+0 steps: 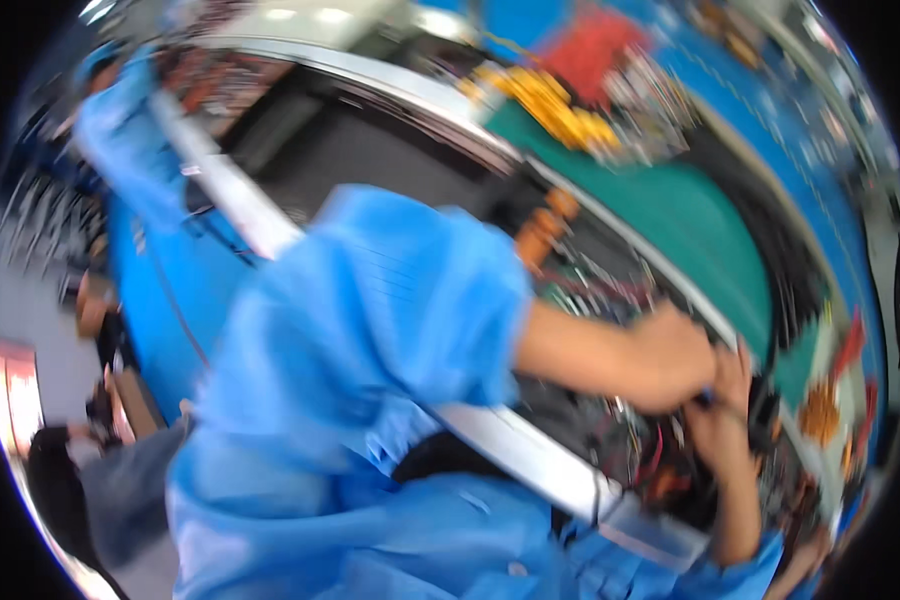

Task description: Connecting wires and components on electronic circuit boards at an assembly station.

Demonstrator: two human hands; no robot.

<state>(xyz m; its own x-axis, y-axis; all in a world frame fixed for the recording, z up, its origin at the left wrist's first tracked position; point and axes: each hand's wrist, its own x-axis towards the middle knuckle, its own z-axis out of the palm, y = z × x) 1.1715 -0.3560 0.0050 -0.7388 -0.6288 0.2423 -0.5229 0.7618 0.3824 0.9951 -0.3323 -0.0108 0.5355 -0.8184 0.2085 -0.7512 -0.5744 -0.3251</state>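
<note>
Motion smears much of the picture. My left hand (673,357) reaches across from a short blue sleeve, its fingers bent closed. Right against it is my right hand (720,415), which comes up from the lower right with its fingers curled. Between the two sits a small dark thing (706,398), too blurred to name. What each hand grips is hidden or too small to make out. Below and around them lies a jumble of dark parts and coloured wires (638,440). Close to my right hand stands a black object (765,410) of unclear kind.
A pale bench edge (520,455) runs slantwise in front of me. Orange tool-like things (545,230) lie beyond my left forearm. Farther off, a green mat (660,205) bears yellow parts (555,105) and a red heap (592,55). Another person in blue (130,135) is at the upper left.
</note>
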